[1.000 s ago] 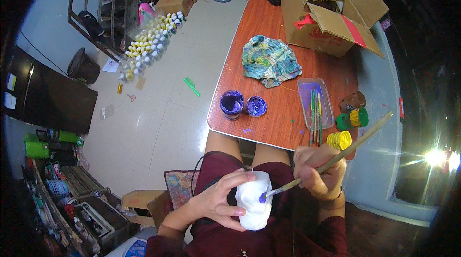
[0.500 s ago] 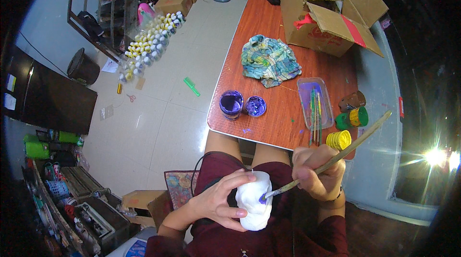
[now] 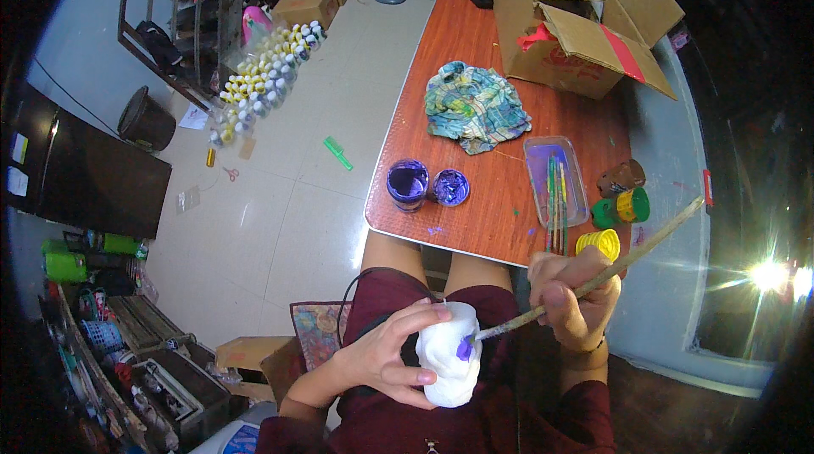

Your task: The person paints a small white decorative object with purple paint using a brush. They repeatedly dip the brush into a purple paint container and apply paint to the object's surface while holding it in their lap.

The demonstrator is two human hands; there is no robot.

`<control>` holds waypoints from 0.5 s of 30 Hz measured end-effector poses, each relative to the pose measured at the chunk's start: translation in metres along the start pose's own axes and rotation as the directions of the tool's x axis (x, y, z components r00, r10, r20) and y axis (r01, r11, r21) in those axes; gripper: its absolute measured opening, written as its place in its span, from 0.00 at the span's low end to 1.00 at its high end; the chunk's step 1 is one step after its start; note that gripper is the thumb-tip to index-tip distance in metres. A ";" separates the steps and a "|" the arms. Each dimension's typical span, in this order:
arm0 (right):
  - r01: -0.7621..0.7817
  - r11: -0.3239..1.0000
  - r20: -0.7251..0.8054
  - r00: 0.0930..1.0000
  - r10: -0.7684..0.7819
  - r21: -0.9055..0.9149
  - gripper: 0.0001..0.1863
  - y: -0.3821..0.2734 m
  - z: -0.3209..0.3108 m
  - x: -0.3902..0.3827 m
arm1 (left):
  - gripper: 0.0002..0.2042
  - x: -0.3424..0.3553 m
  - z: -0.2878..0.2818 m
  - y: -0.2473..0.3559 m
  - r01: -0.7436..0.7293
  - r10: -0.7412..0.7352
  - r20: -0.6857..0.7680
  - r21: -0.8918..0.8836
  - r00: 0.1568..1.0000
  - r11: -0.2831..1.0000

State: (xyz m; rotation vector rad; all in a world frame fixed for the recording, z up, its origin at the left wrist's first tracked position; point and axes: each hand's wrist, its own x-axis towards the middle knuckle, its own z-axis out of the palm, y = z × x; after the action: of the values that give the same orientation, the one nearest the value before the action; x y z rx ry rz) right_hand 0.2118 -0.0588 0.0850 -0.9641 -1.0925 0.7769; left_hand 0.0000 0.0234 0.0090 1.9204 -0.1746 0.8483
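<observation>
A white, lumpy candle-like cylinder [image 3: 447, 378] with a small purple patch sits in the grip of my left hand [image 3: 394, 356] over my lap. My right hand [image 3: 570, 306] is closed on a long worn paintbrush [image 3: 636, 252], its tip against the purple patch. On the red-brown table [image 3: 475, 225] ahead are an open purple paint jar [image 3: 407, 185], its paint-smeared lid [image 3: 451, 188], a plastic tray [image 3: 577, 208] with several brushes, a yellow pot [image 3: 598, 246], a green pot [image 3: 623, 208] and a brown pot [image 3: 621, 177].
A crumpled checked cloth [image 3: 475, 106] and an open cardboard box [image 3: 568, 55] occupy the table's far part. Several white-capped bagged items [image 3: 263, 81] lie on the left floor, near a green comb [image 3: 337, 151]. A cluttered rack [image 3: 144, 369] stands at lower left.
My right hand and brush have shifted slightly rightward, and the purple patch shows a little more clearly. My left hand holds the cylinder in about the same place.
</observation>
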 end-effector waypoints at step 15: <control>-0.033 0.998 -0.006 0.999 0.033 0.057 0.07 0.003 0.000 -0.005 | 0.48 0.001 -0.001 0.003 -0.002 0.002 -0.004 0.011 1.000 1.000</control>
State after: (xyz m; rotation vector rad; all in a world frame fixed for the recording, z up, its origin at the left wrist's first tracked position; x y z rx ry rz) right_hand 0.2103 -0.0621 0.0806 -0.9378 -1.0455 0.8268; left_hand -0.0010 0.0235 0.0122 1.9287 -0.1695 0.8556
